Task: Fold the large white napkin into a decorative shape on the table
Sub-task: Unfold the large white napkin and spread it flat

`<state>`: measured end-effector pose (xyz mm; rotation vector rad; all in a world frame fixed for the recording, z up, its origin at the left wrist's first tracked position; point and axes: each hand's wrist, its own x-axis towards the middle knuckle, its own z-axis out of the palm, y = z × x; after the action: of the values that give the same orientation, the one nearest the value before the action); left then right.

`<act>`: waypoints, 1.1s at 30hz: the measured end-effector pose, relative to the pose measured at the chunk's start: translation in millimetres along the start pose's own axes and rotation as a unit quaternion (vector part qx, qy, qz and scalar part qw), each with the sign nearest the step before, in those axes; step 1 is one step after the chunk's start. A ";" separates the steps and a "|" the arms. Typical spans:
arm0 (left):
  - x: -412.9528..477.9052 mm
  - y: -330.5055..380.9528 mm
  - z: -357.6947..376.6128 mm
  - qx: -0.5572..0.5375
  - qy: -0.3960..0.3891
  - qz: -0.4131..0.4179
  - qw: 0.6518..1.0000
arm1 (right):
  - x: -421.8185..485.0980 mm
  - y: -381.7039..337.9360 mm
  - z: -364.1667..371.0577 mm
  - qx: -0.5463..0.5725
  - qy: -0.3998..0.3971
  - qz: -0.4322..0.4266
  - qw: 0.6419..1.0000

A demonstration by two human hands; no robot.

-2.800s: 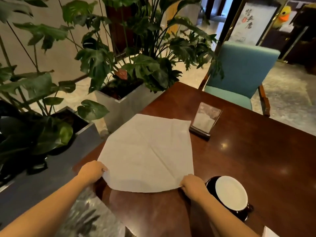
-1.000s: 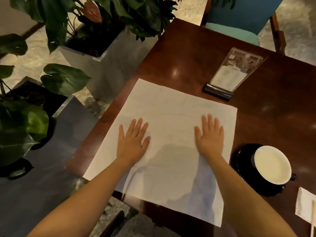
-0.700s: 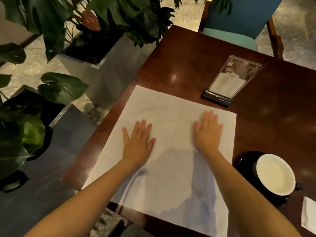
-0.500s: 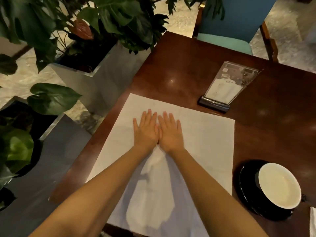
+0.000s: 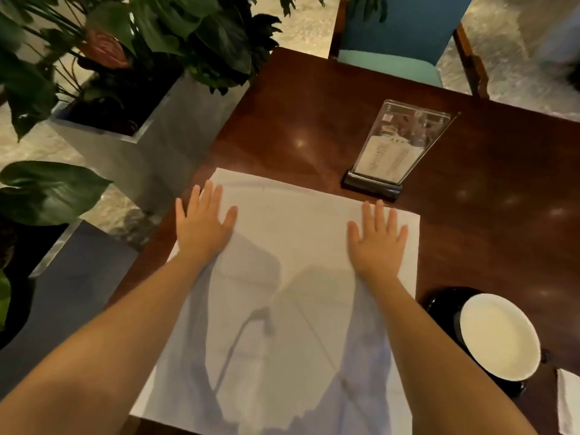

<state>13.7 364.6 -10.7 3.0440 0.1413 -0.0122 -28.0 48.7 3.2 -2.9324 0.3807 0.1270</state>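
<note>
One camera only, on the person's head, looks steeply down and forward from close above the worktop (image 5: 317,102), taking in the chair (image 5: 405,32) far and a planter (image 5: 147,152) left.

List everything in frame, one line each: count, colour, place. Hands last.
napkin: 1, white, spread flat on the table's left part
table: 1, dark brown wood, centre of view
card stand: 1, clear with dark base, just beyond the napkin's far edge
cup: 1, white inside, on the saucer
saucer: 1, black, right of the napkin
paper slip: 1, white, lower right, cut off
chair: 1, blue-green, far side of table
planters: 2, grey, floor at left
plants: count unclear, green, in planters
flower: 1, pink, among leaves
left hand: flat on napkin, far left
right hand: flat on napkin, far right
</note>
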 end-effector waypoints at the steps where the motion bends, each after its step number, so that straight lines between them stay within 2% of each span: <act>1: 2.7 -4.0 0.4 0.003 -0.004 0.001 1.000 | 1.2 5.1 -1.2 0.004 0.004 0.011 1.000; 5: 6.7 -4.5 0.5 0.019 -0.019 0.007 1.000 | 7.8 13.0 -10.3 0.005 -0.014 0.028 1.000; 7: -0.7 -2.4 -8.8 -0.008 -0.031 -0.006 0.999 | 6.4 11.9 -22.0 0.020 -0.037 0.046 0.998; 9: -28.7 2.2 -18.8 -0.061 -0.003 -0.009 0.998 | -6.1 5.6 -33.2 0.030 -0.025 0.047 0.998; 11: -79.1 13.7 -22.9 -0.125 0.006 0.018 0.992 | -36.3 -13.3 -35.9 0.030 -0.003 -0.020 0.999; 13: -139.3 31.3 -24.9 -0.178 -0.056 0.044 0.981 | -86.1 -43.1 -25.4 0.054 -0.015 -0.135 0.989; 14: -165.3 39.2 -23.8 -0.190 -0.091 0.049 0.976 | -113.5 -57.7 -16.6 0.069 -0.045 -0.193 0.978; 16: -201.9 50.4 -19.1 -0.183 -0.124 0.045 0.974 | -157.7 -76.9 3.8 0.062 -0.117 -0.291 0.948; 18: -219.5 52.8 -14.0 -0.135 -0.107 0.028 0.985 | -179.7 -76.4 19.4 0.032 -0.134 -0.331 0.934; 23: -236.1 24.6 -11.9 -0.055 -0.056 0.024 0.997 | -184.2 -35.9 23.6 0.000 -0.063 -0.299 0.952; 28: -251.8 -13.5 -8.9 -0.034 -0.057 0.004 0.998 | -188.3 29.0 16.8 -0.024 -0.042 -0.244 0.968; 33: -262.4 -29.1 -7.5 -0.019 -0.048 -0.028 0.998 | -192.9 74.9 4.5 -0.061 -0.059 -0.220 0.972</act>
<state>-250.2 370.0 -2.8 2.9933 0.2168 -0.1562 -233.7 25.7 6.9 -3.0240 -0.3066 0.2665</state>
